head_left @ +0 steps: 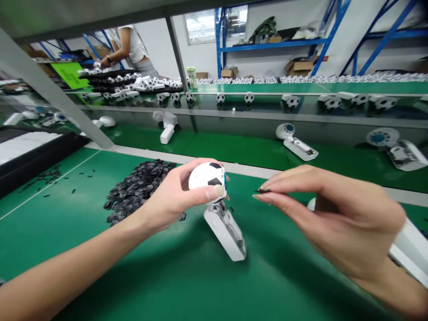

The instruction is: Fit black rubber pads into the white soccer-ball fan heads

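Observation:
My left hand (180,191) grips the round white head of a soccer-ball-patterned device (204,174), thumb across its front. Two black patches show on the head, and a blue edge faces right. Below it hangs the white handle (225,234), tilted down to the right, its casing partly open. To the right, my right hand (334,218) pinches a small thin black piece (262,191) between thumb and fingertips, apart from the head. A pile of black flat pieces (140,187) lies on the green table behind my left wrist.
Beyond the table edge, a green conveyor belt (227,145) carries white device parts (301,147). Soccer-ball heads (249,98) line a shelf above it. A slanted grey post (63,93) stands at left. A co-worker (129,47) handles stacked trays at the back left.

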The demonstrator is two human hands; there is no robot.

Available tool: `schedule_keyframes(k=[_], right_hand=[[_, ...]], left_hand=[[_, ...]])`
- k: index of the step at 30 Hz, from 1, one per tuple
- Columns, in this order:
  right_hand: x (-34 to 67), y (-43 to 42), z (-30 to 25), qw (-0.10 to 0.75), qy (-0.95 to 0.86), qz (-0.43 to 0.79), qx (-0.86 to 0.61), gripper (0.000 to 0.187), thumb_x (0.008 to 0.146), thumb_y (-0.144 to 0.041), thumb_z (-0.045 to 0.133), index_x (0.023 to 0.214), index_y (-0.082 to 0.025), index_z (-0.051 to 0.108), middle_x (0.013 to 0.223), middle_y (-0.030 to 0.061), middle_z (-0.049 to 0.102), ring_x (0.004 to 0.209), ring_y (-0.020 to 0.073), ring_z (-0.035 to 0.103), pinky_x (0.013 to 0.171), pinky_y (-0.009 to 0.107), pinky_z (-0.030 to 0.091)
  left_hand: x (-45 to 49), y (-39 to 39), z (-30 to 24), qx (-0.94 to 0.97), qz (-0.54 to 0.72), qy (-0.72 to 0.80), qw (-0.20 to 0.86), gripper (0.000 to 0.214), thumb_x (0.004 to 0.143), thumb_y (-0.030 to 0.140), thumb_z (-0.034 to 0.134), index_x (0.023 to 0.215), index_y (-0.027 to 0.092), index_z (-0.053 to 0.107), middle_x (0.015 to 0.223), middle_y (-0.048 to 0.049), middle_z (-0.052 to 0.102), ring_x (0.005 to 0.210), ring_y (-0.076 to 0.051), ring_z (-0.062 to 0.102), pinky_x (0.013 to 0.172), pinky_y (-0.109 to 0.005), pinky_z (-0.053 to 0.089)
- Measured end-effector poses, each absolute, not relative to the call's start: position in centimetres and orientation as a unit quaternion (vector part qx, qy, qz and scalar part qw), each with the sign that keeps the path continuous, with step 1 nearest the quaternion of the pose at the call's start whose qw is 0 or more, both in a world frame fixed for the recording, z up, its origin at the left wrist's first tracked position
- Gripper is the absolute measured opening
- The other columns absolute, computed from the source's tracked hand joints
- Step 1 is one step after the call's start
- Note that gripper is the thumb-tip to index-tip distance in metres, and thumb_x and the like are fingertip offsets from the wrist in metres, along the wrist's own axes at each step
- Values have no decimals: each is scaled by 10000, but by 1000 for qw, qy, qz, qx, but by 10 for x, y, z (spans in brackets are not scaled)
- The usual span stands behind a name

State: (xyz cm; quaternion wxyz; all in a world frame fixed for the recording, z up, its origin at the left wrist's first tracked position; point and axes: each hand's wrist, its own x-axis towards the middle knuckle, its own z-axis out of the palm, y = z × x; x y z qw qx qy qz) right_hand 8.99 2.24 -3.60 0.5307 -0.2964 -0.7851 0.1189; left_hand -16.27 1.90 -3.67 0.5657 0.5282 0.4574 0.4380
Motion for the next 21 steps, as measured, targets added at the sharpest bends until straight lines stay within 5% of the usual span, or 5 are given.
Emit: schedule_keyframes(k=[10, 16, 21], right_hand=[[121, 15, -28, 428, -865, -169, -200, 229, 1062, -101, 615, 1110, -245, 785, 1076, 0, 861, 1013, 175, 808, 872, 300, 653], [125, 11, -22, 386, -884, -177, -198, 212, 1052, -133, 634, 1128, -260, 785, 1159, 13, 854, 1083, 178, 801, 882, 286, 666], [118, 16, -31, 444, -867, -126, -187, 261, 1038, -121, 621, 1115, -330, 755, 1126, -30, 853, 1016, 194, 822, 859, 317, 694]], left_hand=[[-141, 28, -34, 559, 444, 440, 545, 540, 728, 463, 1001, 1141, 205, 767, 1003, -44, 772, 831, -160, 730, 709, -187, 600], [-144, 26, -31, 549, 454, 440, 547, 593, 748, 545, 976, 1163, 186, 751, 984, -65, 772, 796, -190, 738, 688, -237, 614], [-142, 26, -37, 549, 465, 416, 556, 558, 790, 557, 945, 1171, 201, 747, 1006, -81, 792, 827, -214, 762, 704, -251, 626]])
